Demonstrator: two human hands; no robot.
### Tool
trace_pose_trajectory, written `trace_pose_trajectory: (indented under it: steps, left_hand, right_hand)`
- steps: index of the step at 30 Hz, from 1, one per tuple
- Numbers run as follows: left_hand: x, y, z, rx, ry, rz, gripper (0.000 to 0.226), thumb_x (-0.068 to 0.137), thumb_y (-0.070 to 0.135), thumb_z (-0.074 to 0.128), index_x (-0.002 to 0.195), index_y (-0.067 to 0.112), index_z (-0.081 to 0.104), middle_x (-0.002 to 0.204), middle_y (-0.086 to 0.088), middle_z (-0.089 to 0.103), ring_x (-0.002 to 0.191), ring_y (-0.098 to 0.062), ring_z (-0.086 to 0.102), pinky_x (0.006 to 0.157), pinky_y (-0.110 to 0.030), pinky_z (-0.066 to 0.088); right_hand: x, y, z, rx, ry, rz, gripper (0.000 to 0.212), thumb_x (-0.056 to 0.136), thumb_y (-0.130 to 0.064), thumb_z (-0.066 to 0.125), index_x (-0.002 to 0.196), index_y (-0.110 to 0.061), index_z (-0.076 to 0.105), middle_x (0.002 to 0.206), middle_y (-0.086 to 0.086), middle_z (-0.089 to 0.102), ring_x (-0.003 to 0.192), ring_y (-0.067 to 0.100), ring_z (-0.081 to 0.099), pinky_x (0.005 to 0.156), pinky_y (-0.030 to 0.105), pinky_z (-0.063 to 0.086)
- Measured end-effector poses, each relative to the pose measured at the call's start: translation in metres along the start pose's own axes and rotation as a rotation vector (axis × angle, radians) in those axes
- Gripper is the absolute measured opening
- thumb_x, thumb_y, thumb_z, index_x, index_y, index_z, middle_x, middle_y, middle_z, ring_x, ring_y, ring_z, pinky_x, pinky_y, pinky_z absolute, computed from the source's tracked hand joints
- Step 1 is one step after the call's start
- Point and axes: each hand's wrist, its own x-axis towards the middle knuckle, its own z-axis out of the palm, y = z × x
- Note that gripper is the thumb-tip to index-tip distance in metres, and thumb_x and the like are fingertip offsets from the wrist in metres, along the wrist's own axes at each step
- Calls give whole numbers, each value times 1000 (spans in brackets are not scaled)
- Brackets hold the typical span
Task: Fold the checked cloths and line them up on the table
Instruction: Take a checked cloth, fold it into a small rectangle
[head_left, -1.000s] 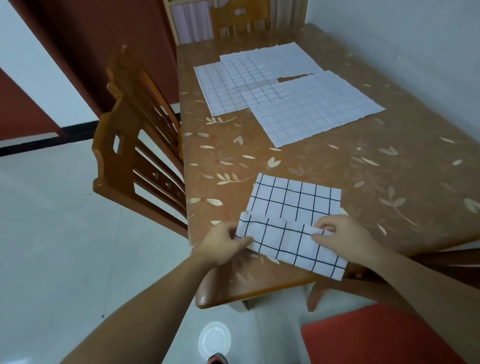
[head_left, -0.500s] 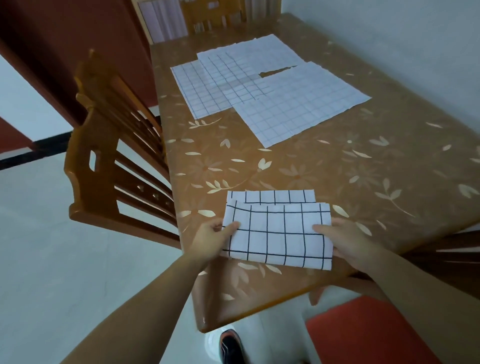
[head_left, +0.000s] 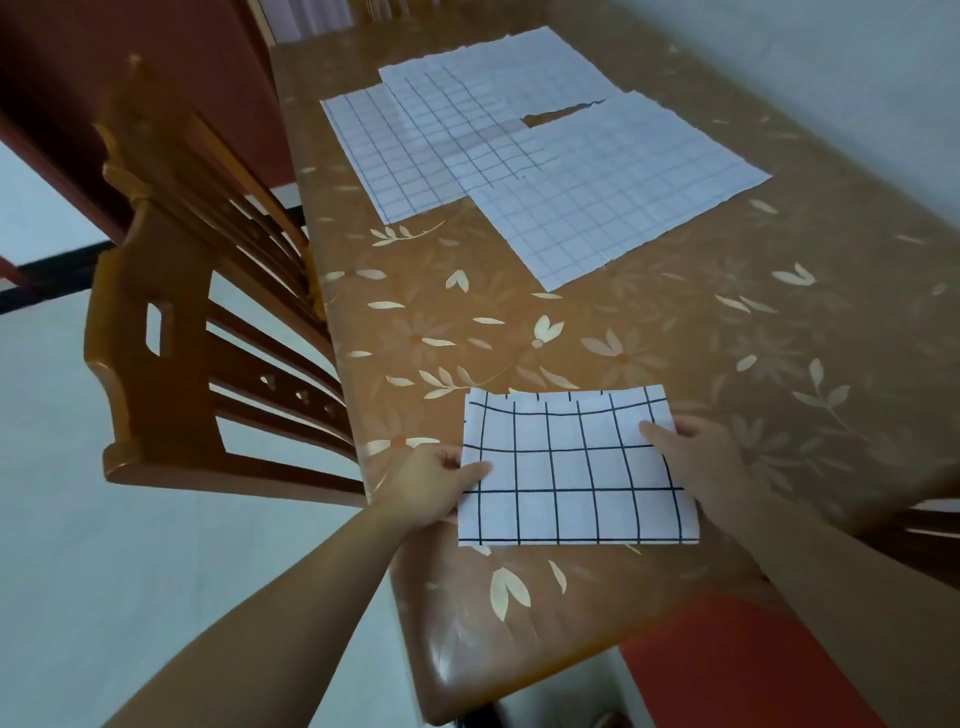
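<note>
Folded checked cloth (head_left: 574, 470) flat on our counter (head_left: 675, 332) — left hand (head_left: 434, 486) and right hand (head_left: 696, 457) each pinching a side edge; three unfolded cloths (head_left: 613, 192) lie well beyond.

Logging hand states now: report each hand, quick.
Left hand: grips the left edge of the folded checked cloth.
Right hand: holds the cloth's right edge.

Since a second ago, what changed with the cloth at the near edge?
The near flap of the bold-checked cloth was carried away from the person and laid over the far half, so the fold is now closed with edges nearly matched. The left hand and right hand still hold its two ends. The three pale unfolded cloths farther up the table stayed put.
</note>
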Motion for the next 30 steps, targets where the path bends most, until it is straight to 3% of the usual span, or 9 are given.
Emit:
trace_pose_trajectory:
  steps: [2, 5, 11, 17, 21, 24, 26, 28, 30]
  left_hand:
    - [5, -2, -1, 50, 35, -17, 20, 83, 45, 72, 82, 25, 73, 83, 7, 76, 78, -15, 74, 76, -42, 61]
    - [7, 0, 1, 69, 62, -54, 25, 82, 48, 71, 79, 24, 74, 80, 7, 76, 75, -15, 74, 75, -41, 61]
    - [7, 2, 2, 18, 126, -105, 32, 80, 51, 72, 77, 19, 72, 78, 5, 76, 74, -16, 73, 71, -41, 62]
    - [3, 0, 4, 48, 208, -65, 29, 76, 55, 68, 65, 28, 68, 74, 9, 74, 77, -18, 71, 74, -44, 60]
    - [-9, 6, 8, 222, 363, 108, 13, 88, 38, 65, 95, 31, 57, 97, 8, 69, 86, -14, 65, 76, -36, 58]
    - [-14, 9, 20, 540, 480, 569, 26, 91, 27, 57, 117, 26, 58, 112, 4, 61, 102, -21, 58, 83, -37, 50]
    - [-8, 7, 39, 778, 375, 791, 35, 93, 31, 48, 127, 27, 56, 126, 1, 58, 119, -27, 52, 95, -42, 43]
    - [-4, 7, 54, 983, 199, 738, 47, 99, 41, 30, 145, 33, 38, 153, 1, 37, 144, -29, 26, 116, -50, 21]
    - [1, 4, 59, 1065, 89, 631, 54, 100, 47, 13, 153, 38, 12, 164, 4, 6, 150, -25, -5, 120, -49, -5]
  right_hand:
    - [3, 0, 1, -45, -6, -7, 34, 74, -32, 64, 87, 0, 67, 95, 26, 66, 87, 44, 65, 77, 57, 55]
    - [10, -1, 2, -54, -10, -2, 25, 83, -21, 64, 86, 3, 66, 97, 30, 64, 78, 45, 64, 69, 49, 56]
    - [14, 0, 4, -59, 0, 0, 17, 87, -25, 64, 78, -13, 70, 86, 14, 71, 83, 33, 67, 76, 44, 55]
    - [14, 0, 5, -74, 35, -10, 18, 89, -26, 62, 72, -23, 63, 82, 0, 67, 81, 24, 64, 78, 43, 53]
    - [13, -1, 7, -111, 59, -38, 17, 89, -23, 60, 75, -15, 67, 83, 6, 69, 81, 27, 64, 77, 42, 52]
    - [11, -3, 9, -166, 73, -61, 21, 88, -24, 58, 80, -7, 69, 82, 11, 69, 79, 29, 64, 73, 41, 53]
    - [10, -3, 9, -171, 74, -66, 20, 89, -24, 57, 80, -9, 68, 80, 8, 68, 76, 24, 63, 71, 38, 52]
    - [10, -2, 11, -179, 89, -87, 19, 90, -24, 57, 81, -12, 68, 78, 5, 67, 75, 22, 61, 67, 34, 48]
    - [12, 0, 11, -203, 94, -95, 20, 90, -26, 57, 79, -13, 66, 73, 2, 63, 74, 21, 59, 62, 28, 42]
